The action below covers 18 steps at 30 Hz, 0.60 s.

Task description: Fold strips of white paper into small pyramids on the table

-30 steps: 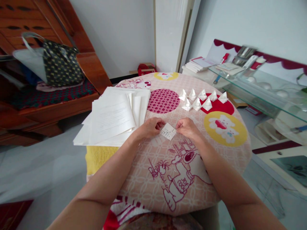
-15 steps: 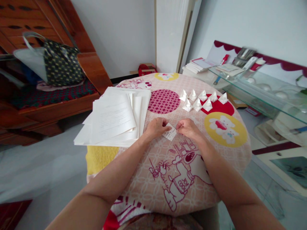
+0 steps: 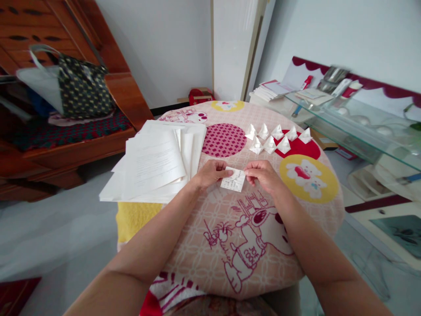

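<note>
Both hands at work here, right over the middle of the cloth-covered bench (image 3: 190, 259)! The left hand (image 3: 212, 174) has its grip closed on the small paper square (image 3: 234, 183), thumb lying flat across the upper left of it. Over on the other side, the right hand (image 3: 262, 174) pinches the upper right corner between thumb and fingertips. There's the square, then, held between the two, handwriting-like marks facing up (whether its underside meets the cloth, I cannot tell from this angle). Just below it, the printed cartoon dog (image 3: 251, 248) sprawls toward the near edge.

Out beyond the right hand, look at that line-up: eight folded paper pieces (image 3: 269, 145), five in the back row, three in front, points up, some on the red patch (image 3: 312, 151). On the left, a loose stack of white sheets (image 3: 154, 162) spreads out, the top one bearing faint print. And further left, a dotted bag (image 3: 83, 87) sits on the wooden seat (image 3: 82, 149).
</note>
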### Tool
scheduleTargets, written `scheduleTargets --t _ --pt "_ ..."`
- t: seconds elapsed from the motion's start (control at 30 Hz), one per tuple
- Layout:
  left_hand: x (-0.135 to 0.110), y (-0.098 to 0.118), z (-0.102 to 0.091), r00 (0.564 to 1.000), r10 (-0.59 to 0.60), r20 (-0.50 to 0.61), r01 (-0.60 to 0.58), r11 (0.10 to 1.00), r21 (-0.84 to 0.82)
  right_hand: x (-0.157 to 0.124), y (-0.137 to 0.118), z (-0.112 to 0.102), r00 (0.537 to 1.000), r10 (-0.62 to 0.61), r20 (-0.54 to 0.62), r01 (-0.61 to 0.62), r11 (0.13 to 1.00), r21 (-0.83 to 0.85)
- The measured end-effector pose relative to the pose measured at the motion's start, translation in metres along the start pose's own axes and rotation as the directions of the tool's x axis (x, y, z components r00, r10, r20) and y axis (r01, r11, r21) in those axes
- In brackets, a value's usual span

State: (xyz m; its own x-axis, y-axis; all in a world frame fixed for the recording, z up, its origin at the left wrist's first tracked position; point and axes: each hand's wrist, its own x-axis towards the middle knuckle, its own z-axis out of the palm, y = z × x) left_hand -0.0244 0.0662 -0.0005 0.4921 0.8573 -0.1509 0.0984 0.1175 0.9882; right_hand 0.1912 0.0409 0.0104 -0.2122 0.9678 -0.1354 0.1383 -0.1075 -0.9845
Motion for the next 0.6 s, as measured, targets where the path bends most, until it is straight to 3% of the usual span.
scheduleTargets --t 0.3,0.47,0.6 --pt "-0.003 0.005 0.0 0.987 0.105 -0.124 -0.115 0.991 -0.072 0.003 0.002 0.001 0.98 -0.169 -0.108 0.171 0.985 0.008" --pt "-0.002 0.003 0.004 0.979 0.155 -0.131 -0.178 0.965 -0.191 0.005 0.002 0.009 0.976 -0.186 -0.117 0.176 0.981 -0.085" --pt "-0.003 0.002 0.007 0.98 0.16 -0.12 -0.179 0.969 -0.17 0.008 0.013 0.013 0.967 -0.209 -0.144 0.205 0.978 -0.048"
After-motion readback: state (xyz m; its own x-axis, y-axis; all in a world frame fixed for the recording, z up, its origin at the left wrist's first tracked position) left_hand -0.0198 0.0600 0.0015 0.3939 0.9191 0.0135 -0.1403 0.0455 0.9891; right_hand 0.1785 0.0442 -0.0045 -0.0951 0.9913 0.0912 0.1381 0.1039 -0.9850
